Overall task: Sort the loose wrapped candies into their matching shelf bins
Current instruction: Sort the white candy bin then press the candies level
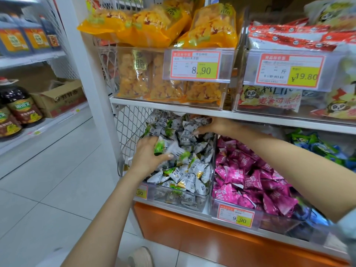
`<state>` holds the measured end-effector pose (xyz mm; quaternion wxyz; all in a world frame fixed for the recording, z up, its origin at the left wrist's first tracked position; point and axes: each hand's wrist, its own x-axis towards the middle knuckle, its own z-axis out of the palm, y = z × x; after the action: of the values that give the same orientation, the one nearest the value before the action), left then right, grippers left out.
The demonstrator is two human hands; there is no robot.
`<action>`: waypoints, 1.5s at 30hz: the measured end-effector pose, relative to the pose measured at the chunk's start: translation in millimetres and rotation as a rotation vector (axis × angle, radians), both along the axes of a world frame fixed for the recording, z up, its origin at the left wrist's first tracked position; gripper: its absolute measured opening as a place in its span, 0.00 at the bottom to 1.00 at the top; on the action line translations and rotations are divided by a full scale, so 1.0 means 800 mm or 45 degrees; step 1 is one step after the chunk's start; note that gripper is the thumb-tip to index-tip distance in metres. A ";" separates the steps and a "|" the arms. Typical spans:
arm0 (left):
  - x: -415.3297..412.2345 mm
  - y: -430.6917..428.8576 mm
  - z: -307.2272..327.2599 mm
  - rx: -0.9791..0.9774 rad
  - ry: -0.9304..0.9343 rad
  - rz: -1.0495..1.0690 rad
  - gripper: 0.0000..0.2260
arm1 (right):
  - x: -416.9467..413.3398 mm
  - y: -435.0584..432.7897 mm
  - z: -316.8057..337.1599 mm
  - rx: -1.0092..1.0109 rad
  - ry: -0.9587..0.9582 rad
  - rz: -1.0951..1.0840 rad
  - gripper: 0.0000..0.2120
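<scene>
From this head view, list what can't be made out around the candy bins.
- Right hand fingertips: buried among grey-green candies under the shelf edge.
- Left bin's price tag: mostly covered by the left hand's forearm.
- Blue-green candies: partly behind the right arm, cut by the frame edge.
- Pink candies' tag small print: blurred.

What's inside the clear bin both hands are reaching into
The clear bin holds a heap of white-and-green wrapped candies. The left hand grips a few; the right hand digs in at the back. The bin's bottom and rear are covered.
</scene>
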<state>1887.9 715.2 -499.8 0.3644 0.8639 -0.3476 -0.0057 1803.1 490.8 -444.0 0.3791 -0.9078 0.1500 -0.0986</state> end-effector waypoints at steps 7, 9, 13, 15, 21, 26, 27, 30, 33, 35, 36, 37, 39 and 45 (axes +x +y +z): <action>-0.011 0.021 0.011 0.067 -0.318 -0.008 0.34 | -0.032 0.007 -0.005 -0.156 0.035 0.265 0.26; -0.016 0.030 0.004 0.252 -0.286 0.107 0.37 | -0.042 0.008 -0.012 -0.238 -0.030 0.080 0.24; -0.044 0.018 -0.031 0.569 -0.118 0.027 0.37 | -0.056 0.014 -0.038 -0.410 0.203 0.035 0.26; -0.047 0.010 -0.043 0.614 -0.192 -0.001 0.35 | -0.065 0.028 -0.042 -0.558 0.240 0.108 0.24; -0.046 0.006 -0.048 0.487 -0.255 0.121 0.34 | -0.110 0.075 -0.053 -0.582 -0.009 0.051 0.22; -0.049 0.002 -0.051 0.304 -0.282 0.116 0.40 | -0.158 0.104 -0.062 -0.432 -0.206 -0.054 0.22; -0.049 0.003 -0.052 0.294 -0.302 0.085 0.45 | -0.165 0.109 -0.065 -0.453 -0.173 -0.032 0.21; -0.044 0.010 -0.055 0.276 -0.299 0.014 0.54 | -0.181 0.123 -0.071 -0.480 -0.079 0.022 0.21; -0.052 0.015 -0.051 0.188 -0.383 -0.004 0.43 | -0.197 0.134 -0.068 -0.418 -0.111 -0.023 0.21; -0.069 0.012 -0.047 0.125 -0.490 -0.051 0.35 | -0.207 0.142 -0.068 -0.404 -0.093 -0.021 0.22; -0.079 0.010 -0.047 0.127 -0.561 -0.109 0.32 | -0.213 0.147 -0.069 -0.401 -0.088 -0.015 0.21; -0.086 0.008 -0.049 0.155 -0.643 -0.174 0.30 | -0.219 0.151 -0.071 -0.395 -0.079 -0.013 0.21; -0.098 0.002 -0.055 0.306 -0.726 -0.276 0.34 | -0.234 0.155 -0.078 -0.386 -0.052 -0.004 0.21; -0.105 -0.006 -0.053 0.494 -0.577 -0.241 0.42 | -0.281 0.149 -0.091 -0.367 -0.041 -0.007 0.22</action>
<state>1803.7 710.3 -542.3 0.1036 0.8604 -0.4914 0.0868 1578.2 610.2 -516.6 0.2468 -0.9507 0.1307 -0.1348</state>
